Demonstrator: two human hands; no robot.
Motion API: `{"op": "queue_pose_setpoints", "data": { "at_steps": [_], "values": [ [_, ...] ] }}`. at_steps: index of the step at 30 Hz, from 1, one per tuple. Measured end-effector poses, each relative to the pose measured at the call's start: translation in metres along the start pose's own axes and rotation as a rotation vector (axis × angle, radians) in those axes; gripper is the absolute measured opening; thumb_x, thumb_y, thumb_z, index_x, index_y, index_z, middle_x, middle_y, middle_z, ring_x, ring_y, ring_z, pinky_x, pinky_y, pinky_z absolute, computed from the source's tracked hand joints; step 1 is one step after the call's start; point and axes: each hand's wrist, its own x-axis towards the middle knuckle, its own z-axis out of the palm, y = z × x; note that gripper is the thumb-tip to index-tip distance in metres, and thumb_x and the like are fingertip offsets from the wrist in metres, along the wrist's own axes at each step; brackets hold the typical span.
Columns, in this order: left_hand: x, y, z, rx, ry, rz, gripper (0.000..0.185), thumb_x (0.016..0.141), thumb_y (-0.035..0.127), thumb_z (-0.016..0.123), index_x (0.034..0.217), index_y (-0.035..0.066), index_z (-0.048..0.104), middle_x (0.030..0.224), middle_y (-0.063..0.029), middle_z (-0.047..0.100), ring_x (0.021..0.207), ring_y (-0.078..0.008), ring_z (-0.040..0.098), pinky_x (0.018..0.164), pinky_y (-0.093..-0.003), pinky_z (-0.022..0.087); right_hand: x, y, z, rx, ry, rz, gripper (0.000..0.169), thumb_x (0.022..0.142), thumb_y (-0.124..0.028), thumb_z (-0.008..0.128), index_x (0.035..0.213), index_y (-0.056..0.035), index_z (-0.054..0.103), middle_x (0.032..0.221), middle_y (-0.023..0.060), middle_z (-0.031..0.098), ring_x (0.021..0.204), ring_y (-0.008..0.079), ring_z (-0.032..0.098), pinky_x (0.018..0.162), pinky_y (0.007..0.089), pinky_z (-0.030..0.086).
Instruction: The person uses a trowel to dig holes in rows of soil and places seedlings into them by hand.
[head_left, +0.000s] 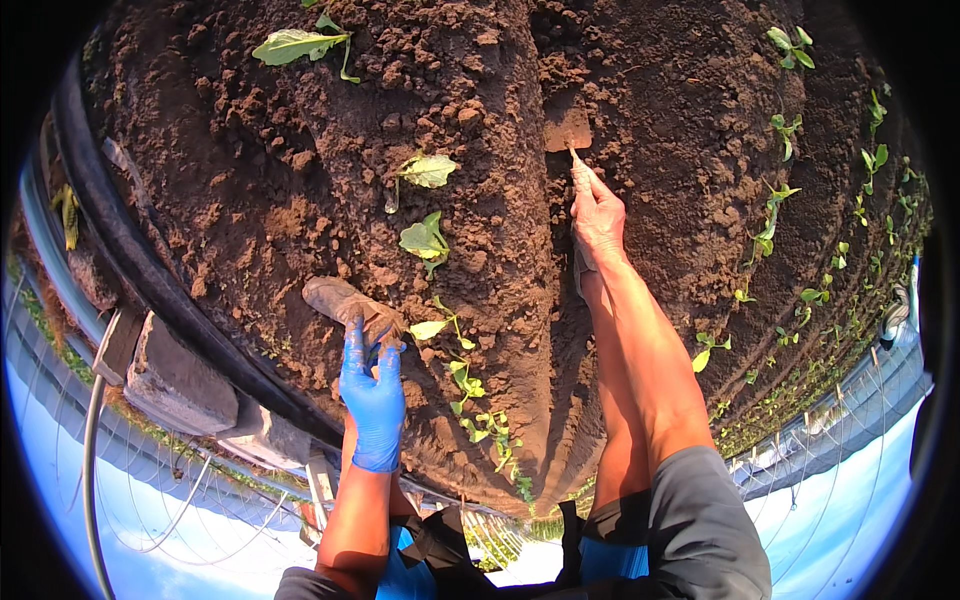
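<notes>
My right hand (600, 214), bare, grips the thin handle of a soil-covered trowel (568, 129). The trowel's flat blade rests in a furrow between two raised soil beds. My left hand (375, 409) wears a blue glove with muddy fingertips. Its fingers are spread above a dirt-covered shoe (334, 298), and nothing shows between them. On the bed between my hands grows a row of young leafy seedlings, among them a plant with a broad leaf (425, 238) and a drooping one (427, 171). A larger-leaved seedling (300, 46) lies low at the upper left.
More seedlings (769, 217) stand in rows to the right. A thick black pipe (112, 199) curves along the left edge of the soil, beside concrete blocks (180, 382) and a yellow glove-like item (69, 214). Thin hoops (94, 465) rise beyond them.
</notes>
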Motion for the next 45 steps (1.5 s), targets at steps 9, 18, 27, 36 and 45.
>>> {"op": "queue_pose_setpoints", "data": {
  "at_steps": [9, 18, 27, 36, 45],
  "values": [
    [0.0, -0.002, 0.001, 0.033, 0.075, -0.031, 0.053, 0.097, -0.004, 0.051, 0.148, -0.007, 0.04, 0.118, -0.0127, 0.066, 0.092, -0.0165, 0.069, 0.085, -0.0295, 0.053, 0.085, 0.002, 0.029, -0.037, 0.233, -0.38, 0.037, 0.097, -0.025, 0.065, 0.131, -0.0103, 0.067, 0.098, -0.0035, 0.074, 0.081, 0.0038, 0.061, 0.074, 0.0235, 0.05],
    [0.009, 0.005, 0.002, -0.034, 0.128, 0.094, 0.052, 0.097, -0.003, 0.053, 0.148, -0.005, 0.043, 0.129, -0.0148, 0.063, 0.103, -0.0187, 0.067, 0.091, -0.0306, 0.054, 0.037, -0.049, -0.026, 0.201, -0.031, 0.026, 0.047, 0.094, -0.007, 0.053, 0.14, -0.0118, 0.061, 0.065, -0.0038, 0.056, 0.046, 0.0035, 0.044, 0.041, 0.0211, 0.036],
    [0.126, 0.1, -0.015, -0.068, 0.258, 0.449, 0.049, 0.088, -0.002, 0.07, 0.135, 0.001, 0.059, 0.124, -0.0092, 0.067, 0.106, -0.0165, 0.066, 0.091, -0.0308, 0.054, -0.027, -0.111, -0.074, 0.168, -0.047, 0.022, 0.046, 0.1, -0.032, 0.065, 0.144, -0.0186, 0.056, 0.067, -0.0061, 0.055, 0.046, 0.0022, 0.043, 0.037, 0.0195, 0.033],
    [0.317, 0.242, -0.005, 0.661, 0.215, 1.18, 0.066, 0.074, 0.018, 0.085, 0.135, 0.018, 0.062, 0.133, -0.012, 0.063, 0.121, -0.0326, 0.061, 0.103, -0.0396, 0.051, -0.05, -0.165, -0.071, 0.077, -0.123, 0.026, 0.043, 0.101, -0.028, 0.063, 0.143, -0.0174, 0.057, 0.066, -0.008, 0.053, 0.045, 0.0002, 0.041, 0.039, 0.0174, 0.032],
    [0.346, 0.266, 0.014, 0.933, 0.234, 1.332, 0.054, 0.07, 0.027, 0.086, 0.122, 0.02, 0.07, 0.131, -0.0129, 0.063, 0.12, -0.0324, 0.061, 0.101, -0.0436, 0.051, -0.05, -0.173, -0.063, 0.092, -0.184, -0.041, 0.039, 0.103, -0.019, 0.06, 0.141, -0.012, 0.058, 0.07, -0.0069, 0.057, 0.048, -0.0007, 0.043, 0.042, 0.0157, 0.034]
  ]
}}
